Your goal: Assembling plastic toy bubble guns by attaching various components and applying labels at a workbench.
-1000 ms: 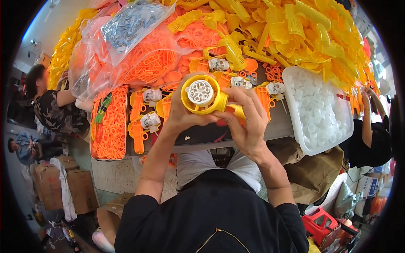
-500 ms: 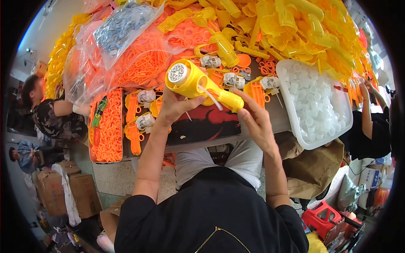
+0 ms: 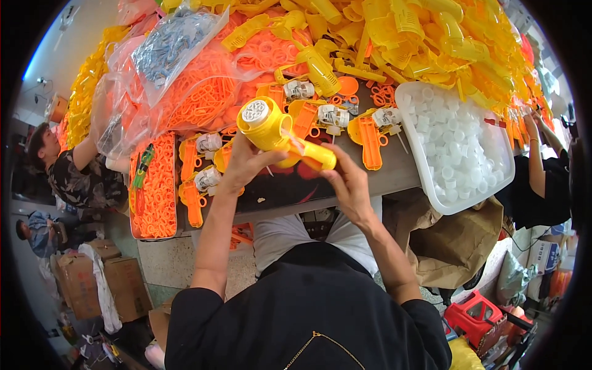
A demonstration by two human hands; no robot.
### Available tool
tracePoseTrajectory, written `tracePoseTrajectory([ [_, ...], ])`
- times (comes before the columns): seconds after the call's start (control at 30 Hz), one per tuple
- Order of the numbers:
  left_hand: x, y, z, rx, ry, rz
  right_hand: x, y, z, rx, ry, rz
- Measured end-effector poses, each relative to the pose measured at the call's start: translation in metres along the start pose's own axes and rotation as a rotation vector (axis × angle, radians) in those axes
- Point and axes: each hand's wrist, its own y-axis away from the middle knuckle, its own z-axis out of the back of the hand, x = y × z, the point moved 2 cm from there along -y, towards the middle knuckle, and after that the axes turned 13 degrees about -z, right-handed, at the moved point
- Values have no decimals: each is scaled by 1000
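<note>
Head view shows my left hand [image 3: 246, 163] wrapped around the round front end of a yellow toy gun [image 3: 277, 132], held up over the near edge of the tabletop [image 3: 401, 176], while my right hand [image 3: 348, 185] pinches close around the tip of its handle. Both hands are closed on that one piece. Its white nozzle disc is already seated in the round face, so I judge the body is joined and only the handle end is being finished. A lot is left: half-built orange-and-yellow guns [image 3: 370, 132] with white motor parts lie in a row on the tabletop behind it, and loose yellow shells [image 3: 419, 37] are heaped high beyond them.

To my right a white tray [image 3: 407, 132] is nearly full of small white caps [image 3: 456, 148]. To my left an orange tray [image 3: 154, 191] holds small orange parts with a green piece lying on top. Clear bags hold more orange rings [image 3: 203, 92], and one bag holds grey-blue bits [image 3: 169, 43].
</note>
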Motion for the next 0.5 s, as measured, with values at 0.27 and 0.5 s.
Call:
tracePoseTrajectory([
  [0.27, -1, 32, 6, -37, 9, 270, -23, 26, -24, 502, -109, -354],
  [0.5, -25, 68, 24, 57, -196, 220, -5, 27, -41, 698, 55, -348],
])
